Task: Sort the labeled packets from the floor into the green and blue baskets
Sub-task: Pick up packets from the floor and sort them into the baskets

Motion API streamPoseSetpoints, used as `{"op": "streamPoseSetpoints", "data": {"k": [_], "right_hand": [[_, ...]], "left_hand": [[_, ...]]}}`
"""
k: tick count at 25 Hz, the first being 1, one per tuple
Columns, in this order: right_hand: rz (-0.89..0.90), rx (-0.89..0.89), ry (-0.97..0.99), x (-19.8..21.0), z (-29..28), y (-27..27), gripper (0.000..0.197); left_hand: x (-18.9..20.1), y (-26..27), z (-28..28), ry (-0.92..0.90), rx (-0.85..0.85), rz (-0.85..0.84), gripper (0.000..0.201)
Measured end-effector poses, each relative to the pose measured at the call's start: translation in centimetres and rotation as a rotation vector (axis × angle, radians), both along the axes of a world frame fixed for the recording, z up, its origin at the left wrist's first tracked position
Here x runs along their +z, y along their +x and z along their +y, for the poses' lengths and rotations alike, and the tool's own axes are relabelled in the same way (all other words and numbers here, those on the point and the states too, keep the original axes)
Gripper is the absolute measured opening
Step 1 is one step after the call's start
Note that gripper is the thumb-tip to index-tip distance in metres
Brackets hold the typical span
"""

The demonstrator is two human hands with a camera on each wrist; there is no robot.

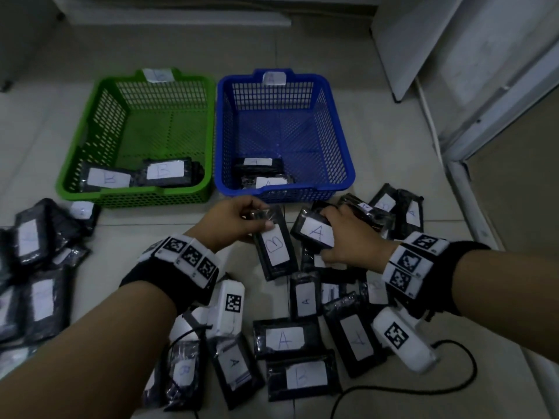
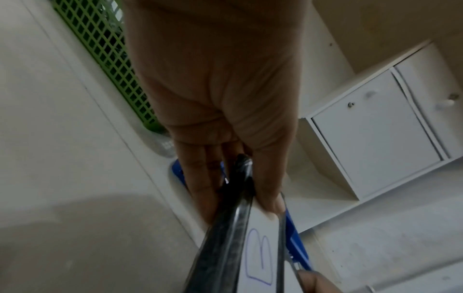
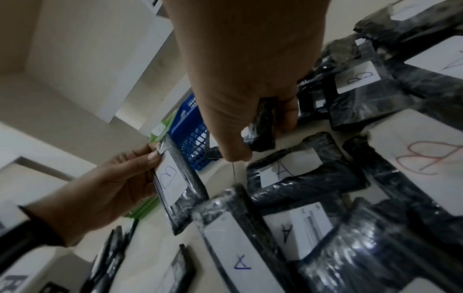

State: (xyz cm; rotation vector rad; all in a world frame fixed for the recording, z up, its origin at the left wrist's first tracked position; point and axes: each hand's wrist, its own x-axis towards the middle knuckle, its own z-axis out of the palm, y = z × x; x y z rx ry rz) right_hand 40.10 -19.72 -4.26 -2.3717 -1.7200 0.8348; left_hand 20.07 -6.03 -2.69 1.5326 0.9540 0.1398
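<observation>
Left grip (image 1: 233, 220) pinches the B packet (image 1: 276, 249) by its top, just before the blue basket (image 1: 341, 164); right grip (image 1: 348, 237) clasps the A packet (image 1: 316, 231) at the floor pile (image 1: 284, 338). Slick wrap could slip, dropping B in the wrong basket

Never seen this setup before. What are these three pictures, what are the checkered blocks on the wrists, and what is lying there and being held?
No machine: a person works with two bare hands. The wide picture comes from a head camera looking down; the other two from cameras on each wrist, looking along the fingers. The checkered blocks are marker tags worn at the wrists. On the floor lie black packets labelled A or B, before a green basket and a blue basket, both holding some. The left hand pinches a B packet; the right hand grips an A packet.
</observation>
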Motion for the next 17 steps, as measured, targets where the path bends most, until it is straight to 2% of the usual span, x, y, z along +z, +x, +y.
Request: {"op": "streamPoseSetpoints", "data": {"k": [4,7,9,12,14,17], "right_hand": [[0.257,-0.143,0.299,3.1,0.9,-0.1,0.053],[0.262,-0.181,0.434,4.2,4.9,0.0,0.054],[0.233,-0.183,0.420,4.0,8.4,-0.1,0.051],[0.289,-0.172,0.400,2.5,12.4,-0.8,0.041],[0.339,-0.141,0.352,1.6,13.9,-1.5,0.038],[0.268,-0.093,0.288,0.6,14.4,-2.2,0.033]], "left_hand": [[1.7,0.8,1.2,0.009,0.121,-0.155,0.026],[2.0,0.8,2.6,0.029,0.258,-0.263,0.026],[1.7,0.2,3.9,0.053,0.386,-0.299,0.026],[1.3,-1.7,5.8,0.070,0.562,-0.333,0.029],[1.1,-3.6,7.0,0.105,0.654,-0.376,0.033],[0.4,-5.7,8.3,0.202,0.783,-0.392,0.033]]}}
